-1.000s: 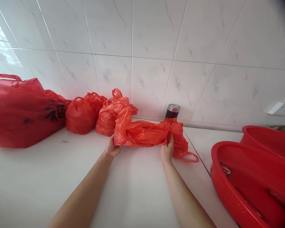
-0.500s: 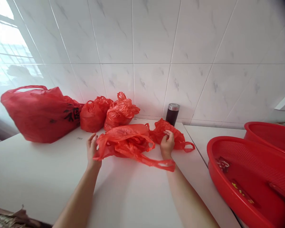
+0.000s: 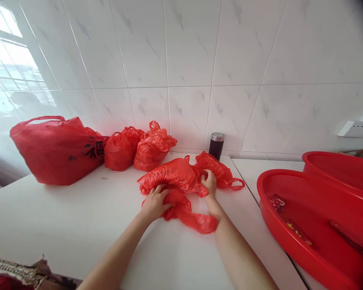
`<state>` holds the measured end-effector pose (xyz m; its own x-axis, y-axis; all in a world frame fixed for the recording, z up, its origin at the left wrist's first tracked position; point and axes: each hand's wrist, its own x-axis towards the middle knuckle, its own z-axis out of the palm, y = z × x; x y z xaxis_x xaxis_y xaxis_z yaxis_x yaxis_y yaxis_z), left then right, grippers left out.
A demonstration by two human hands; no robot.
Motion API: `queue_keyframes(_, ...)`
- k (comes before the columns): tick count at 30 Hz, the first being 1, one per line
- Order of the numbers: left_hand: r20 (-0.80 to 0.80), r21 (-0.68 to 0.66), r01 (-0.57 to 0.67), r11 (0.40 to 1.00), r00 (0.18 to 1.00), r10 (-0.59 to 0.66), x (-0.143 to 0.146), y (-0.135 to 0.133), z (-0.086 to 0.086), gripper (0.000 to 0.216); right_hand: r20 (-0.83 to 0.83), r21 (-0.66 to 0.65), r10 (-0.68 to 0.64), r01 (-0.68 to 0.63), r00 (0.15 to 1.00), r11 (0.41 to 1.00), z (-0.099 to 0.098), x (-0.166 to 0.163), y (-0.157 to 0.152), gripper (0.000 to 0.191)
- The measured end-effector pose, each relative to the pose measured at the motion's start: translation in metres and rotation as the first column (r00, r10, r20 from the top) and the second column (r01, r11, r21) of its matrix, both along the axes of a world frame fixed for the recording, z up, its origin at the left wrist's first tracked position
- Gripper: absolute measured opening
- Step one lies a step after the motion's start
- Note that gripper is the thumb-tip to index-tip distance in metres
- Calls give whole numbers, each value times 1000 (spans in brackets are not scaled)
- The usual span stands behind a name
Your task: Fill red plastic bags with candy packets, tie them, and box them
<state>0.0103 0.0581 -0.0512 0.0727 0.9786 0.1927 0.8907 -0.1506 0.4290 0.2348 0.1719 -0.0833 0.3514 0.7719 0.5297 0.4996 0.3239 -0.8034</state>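
Note:
A crumpled red plastic bag (image 3: 175, 174) lies on the white table in front of me, its mouth and handles toward me. My left hand (image 3: 155, 203) grips its near edge, with the fingertips tucked under the bulging top. At the bag's right side, my right hand (image 3: 209, 183) has its fingers curled into the plastic. Loose handle film (image 3: 199, 222) trails right across my right forearm. Just behind my right hand lies another small red plastic bag (image 3: 216, 169). What the front bag contains is hidden.
A large red bag (image 3: 57, 155) with black lettering stands at the left, beside two knotted red bags (image 3: 119, 151) along the tiled wall. A dark flask (image 3: 216, 146) stands behind. Red plastic baskets (image 3: 272, 225) with small packets occupy the right. A torn cardboard box (image 3: 24, 274) is at lower left.
My left hand has moved right and down, from the bag's left side to its near edge. The bag's top has folded over toward me, and its handles hang lower.

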Motion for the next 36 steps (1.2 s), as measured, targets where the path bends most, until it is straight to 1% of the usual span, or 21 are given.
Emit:
queue_keyframes(1, 28, 24, -18, 1000, 999, 18, 2, 11, 1, 39, 14, -34, 4, -4, 1000, 999, -1, 0, 1, 21)
queue_keyframes(3, 77, 42, -94, 995, 993, 91, 7, 38, 4, 31, 38, -88, 6, -3, 999, 996, -3, 1, 1, 19)
queue_keyframes(7, 185, 51, -302, 952, 939, 288, 23, 99, 13, 35, 83, -143, 1, 10, 997, 990, -2, -3, -1, 21)
queue_keyframes(9, 188, 45, -355, 934, 921, 341, 35, 125, 13, 40, 104, -164, 16, 1, 994, 986, -1, -5, -1, 21)
queue_keyframes(11, 157, 45, -356, 933, 925, 346, 48, 145, 11, 43, 114, -191, 31, -9, 993, 981, -1, -7, 2, 19)
queue_keyframes(14, 91, 48, -306, 951, 949, 301, 64, 167, 8, 44, 105, -229, 40, -15, 994, 973, -1, -7, 8, 16)
queue_keyframes(16, 58, 39, -279, 960, 959, 276, 70, 178, 11, 46, 92, -238, 45, -22, 995, 971, -1, -6, 11, 16)
queue_keyframes(18, 41, 23, -268, 963, 963, 267, 73, 181, 19, 52, 78, -239, 51, -31, 996, 971, -1, -6, 13, 16)
queue_keyframes(20, 36, 14, -263, 965, 964, 263, 75, 171, 30, 62, 63, -240, 59, -42, 996, 970, 0, -5, 12, 17)
queue_keyframes(21, 35, 34, -259, 965, 966, 258, 75, 160, 35, 67, 55, -241, 64, -49, 996, 969, 1, -5, 12, 18)
queue_keyframes(23, 31, 145, -224, 964, 974, 222, 76, 127, 40, 68, 41, -246, 78, -65, 996, 967, 4, -5, 10, 19)
queue_keyframes(24, 25, 233, -185, 955, 983, 184, 77, 106, 39, 64, 35, -246, 85, -74, 996, 966, 6, -4, 8, 20)
queue_keyframes(25, 26, 310, -133, 941, 991, 131, 78, 83, 35, 58, 30, -245, 95, -84, 995, 966, 8, -4, 7, 20)
queue_keyframes(26, 45, 307, -82, 948, 996, 71, 78, 59, 29, 51, 26, -240, 106, -97, 994, 966, 10, -4, 4, 20)
queue_keyframes(28, 145, 247, -18, 969, 989, -19, 78, 13, 11, 40, 19, -222, 137, -130, 990, 966, 14, -3, -3, 19)
queue_keyframes(29, 231, 212, -2, 977, 972, -48, 76, -9, 1, 39, 16, -212, 158, -151, 987, 966, 16, -3, -9, 18)
queue_keyframes(30, 332, 160, -9, 987, 942, -45, 74, -28, -9, 39, 15, -202, 180, -174, 983, 964, 18, -3, -18, 18)
queue_keyframes(31, 428, 107, -33, 994, 904, -16, 70, -45, -16, 41, 14, -193, 205, -198, 979, 961, 18, -2, -28, 17)
queue_keyframes(33, 598, 43, -106, 993, 800, 59, 62, -73, -26, 45, 16, -179, 263, -256, 965, 950, 17, -2, -54, 16)
queue_keyframes(35, 733, -6, -148, 989, 672, 105, 55, -92, -26, 48, 16, -171, 336, -328, 942, 929, 14, -2, -87, 17)
queue_keyframes(36, 789, -25, -148, 989, 605, 111, 53, -98, -23, 50, 13, -169, 378, -370, 926, 913, 12, -2, -104, 18)
